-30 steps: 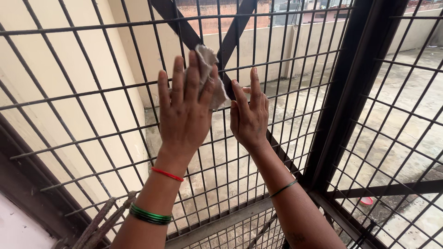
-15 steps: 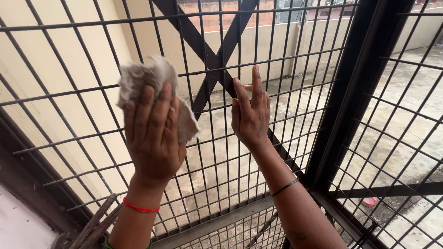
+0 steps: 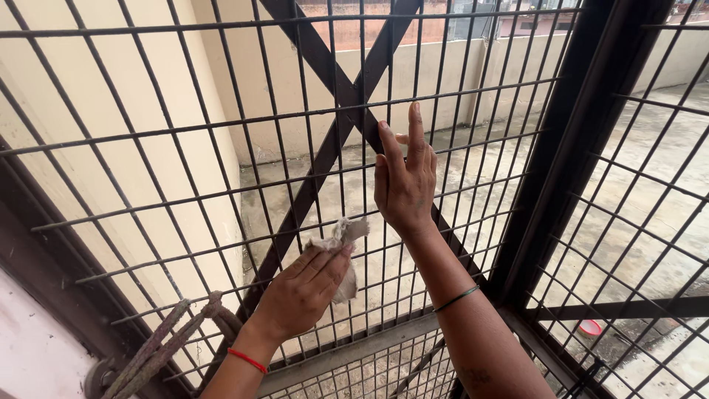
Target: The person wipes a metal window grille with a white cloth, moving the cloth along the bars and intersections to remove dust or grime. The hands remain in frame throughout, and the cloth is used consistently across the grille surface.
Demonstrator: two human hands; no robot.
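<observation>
A left hand (image 3: 303,292) presses a crumpled pale cloth (image 3: 344,255) against a dark metal window grille (image 3: 221,125), low near its centre, fingers closed over it, cloth mostly hidden. The right hand (image 3: 405,185) rests flat higher up, fingers together, pointing upward. A small red dish (image 3: 588,326) lies far right on the terrace floor outside.

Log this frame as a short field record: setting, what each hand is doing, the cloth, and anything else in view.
Setting: dark metal grille with crossed diagonal bars, a concrete terrace beyond it
Left hand: left hand low on the grille, fingers closed on a pale rag
Right hand: right hand open, flat against the bars, holding nothing
Rag: crumpled, pressed to the mesh beside the lower diagonal bar
Wrists: red thread on the left, thin green bangle on the right
Other: rope tied at lower left; small red dish on the terrace floor
</observation>
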